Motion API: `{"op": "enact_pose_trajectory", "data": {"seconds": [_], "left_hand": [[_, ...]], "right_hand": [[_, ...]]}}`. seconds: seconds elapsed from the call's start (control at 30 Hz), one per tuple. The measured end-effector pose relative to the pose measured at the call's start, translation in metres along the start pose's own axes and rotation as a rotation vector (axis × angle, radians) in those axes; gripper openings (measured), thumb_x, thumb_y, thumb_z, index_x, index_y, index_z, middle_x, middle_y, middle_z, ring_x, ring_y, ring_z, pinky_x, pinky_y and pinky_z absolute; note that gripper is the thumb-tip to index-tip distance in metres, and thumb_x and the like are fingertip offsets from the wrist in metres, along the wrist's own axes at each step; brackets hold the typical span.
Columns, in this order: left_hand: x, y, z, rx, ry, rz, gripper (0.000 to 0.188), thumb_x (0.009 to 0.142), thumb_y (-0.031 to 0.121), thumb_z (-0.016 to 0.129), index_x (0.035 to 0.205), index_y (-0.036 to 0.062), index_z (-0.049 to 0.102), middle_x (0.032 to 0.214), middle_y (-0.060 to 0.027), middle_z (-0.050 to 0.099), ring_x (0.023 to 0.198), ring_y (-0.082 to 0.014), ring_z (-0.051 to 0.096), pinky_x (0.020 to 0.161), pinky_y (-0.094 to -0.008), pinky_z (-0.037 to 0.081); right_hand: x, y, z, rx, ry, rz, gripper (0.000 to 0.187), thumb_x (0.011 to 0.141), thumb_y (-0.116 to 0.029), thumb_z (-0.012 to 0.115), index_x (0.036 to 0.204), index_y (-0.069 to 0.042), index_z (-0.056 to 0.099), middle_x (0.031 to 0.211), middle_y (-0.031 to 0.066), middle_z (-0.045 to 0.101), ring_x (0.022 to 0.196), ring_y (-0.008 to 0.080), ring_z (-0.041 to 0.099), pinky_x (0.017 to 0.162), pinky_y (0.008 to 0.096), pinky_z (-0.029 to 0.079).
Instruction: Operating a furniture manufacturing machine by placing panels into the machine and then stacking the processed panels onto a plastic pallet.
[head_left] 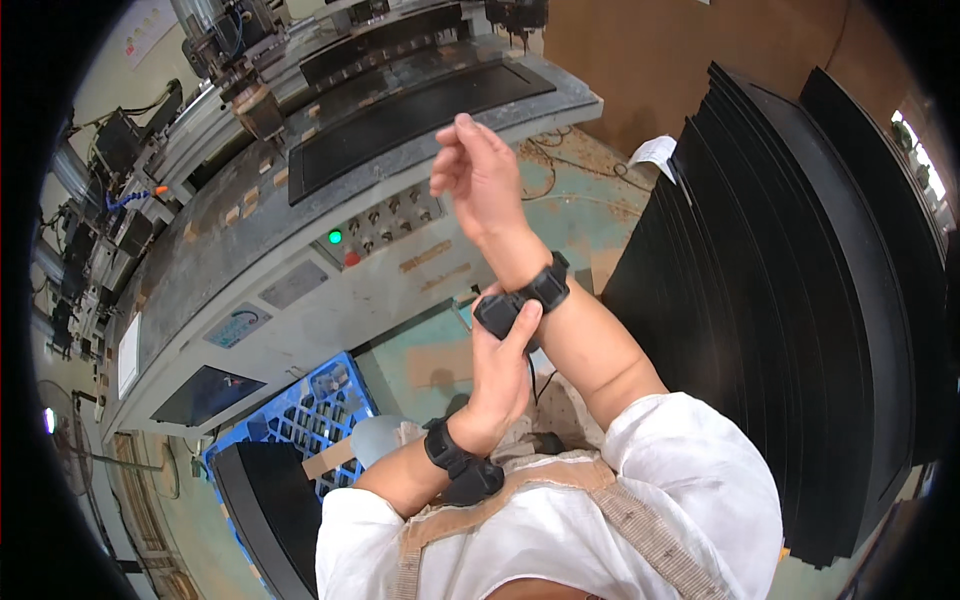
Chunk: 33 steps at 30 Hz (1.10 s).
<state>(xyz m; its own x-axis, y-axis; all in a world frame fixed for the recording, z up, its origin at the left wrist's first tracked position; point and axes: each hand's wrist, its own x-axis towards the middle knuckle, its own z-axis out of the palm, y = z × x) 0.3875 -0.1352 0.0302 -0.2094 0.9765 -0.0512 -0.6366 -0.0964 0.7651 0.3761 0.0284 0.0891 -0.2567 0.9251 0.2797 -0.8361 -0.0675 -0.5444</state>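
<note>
My left hand (498, 375) grips a small black box-shaped device (496, 314) on my right wrist, its thumb pressed along the side. A black strap (548, 284) holds that device around the wrist. Raised in front of the machine table, my right hand (484, 180) is empty, with its fingers loosely bent and apart. My left wrist carries a similar black strapped device (470, 475). Beyond my right hand, a flat black panel (400, 130) lies on the machine's grey table (240, 215).
Tall black panels (760, 300) stand stacked on edge at the right. A blue plastic pallet (315, 415) bearing more black panels (262, 500) sits at lower left. The machine front has a lit green button (335, 237) and a red knob (351, 258). Cables (545, 165) and dust litter the floor behind.
</note>
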Motion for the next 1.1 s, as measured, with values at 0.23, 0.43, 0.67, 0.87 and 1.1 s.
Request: {"op": "enact_pose_trajectory", "data": {"seconds": [0.23,0.43,0.67,0.87,1.1], "left_hand": [[-0.002,-0.002,-0.012,0.031,-0.038,-0.039,0.031,0.089,0.011,0.065,0.116,0.0004,0.052,0.110,-0.0040,0.059,0.100,-0.0129,0.054,0.090,-0.0295,0.042],[-0.004,0.008,-0.031,-0.114,-0.038,-0.129,0.033,0.088,0.009,0.066,0.117,0.0016,0.053,0.109,-0.0029,0.059,0.099,-0.0119,0.054,0.090,-0.0286,0.041],[-0.003,-0.003,-0.034,-0.105,-0.056,-0.221,0.045,0.087,0.013,0.069,0.125,0.0017,0.048,0.114,-0.0030,0.056,0.104,-0.0120,0.051,0.094,-0.0292,0.039],[0.003,0.013,-0.050,0.004,-0.102,-0.335,0.063,0.086,0.013,0.068,0.138,0.0007,0.034,0.130,-0.0104,0.050,0.122,-0.0174,0.045,0.104,-0.0343,0.034],[0.007,0.052,-0.284,0.311,0.257,-0.371,0.046,0.094,0.024,0.058,0.133,0.0039,0.047,0.131,-0.0096,0.053,0.124,-0.0213,0.048,0.106,-0.0410,0.031]], "right_hand": [[-0.005,0.016,-0.011,-0.740,-0.088,-0.381,0.022,0.093,-0.023,0.062,0.083,-0.003,0.064,0.060,0.0019,0.061,0.054,0.0077,0.058,0.051,0.0214,0.048],[-0.019,0.018,0.001,-0.682,-0.109,-0.503,0.023,0.094,-0.022,0.059,0.080,-0.004,0.062,0.064,0.0041,0.063,0.052,0.0118,0.059,0.051,0.0243,0.048],[-0.016,0.008,-0.022,0.187,0.087,-0.046,0.033,0.097,-0.035,0.053,0.087,-0.005,0.060,0.065,0.0051,0.060,0.056,0.0176,0.060,0.051,0.0313,0.051],[-0.015,0.007,-0.057,-0.266,0.020,-0.077,0.031,0.096,-0.032,0.054,0.093,-0.003,0.062,0.073,0.0061,0.065,0.059,0.0160,0.061,0.054,0.0304,0.050],[-0.212,-0.022,-0.297,-1.330,0.189,0.616,0.047,0.096,-0.040,0.052,0.123,-0.002,0.057,0.117,0.0103,0.063,0.107,0.0188,0.057,0.094,0.0326,0.044]]}}
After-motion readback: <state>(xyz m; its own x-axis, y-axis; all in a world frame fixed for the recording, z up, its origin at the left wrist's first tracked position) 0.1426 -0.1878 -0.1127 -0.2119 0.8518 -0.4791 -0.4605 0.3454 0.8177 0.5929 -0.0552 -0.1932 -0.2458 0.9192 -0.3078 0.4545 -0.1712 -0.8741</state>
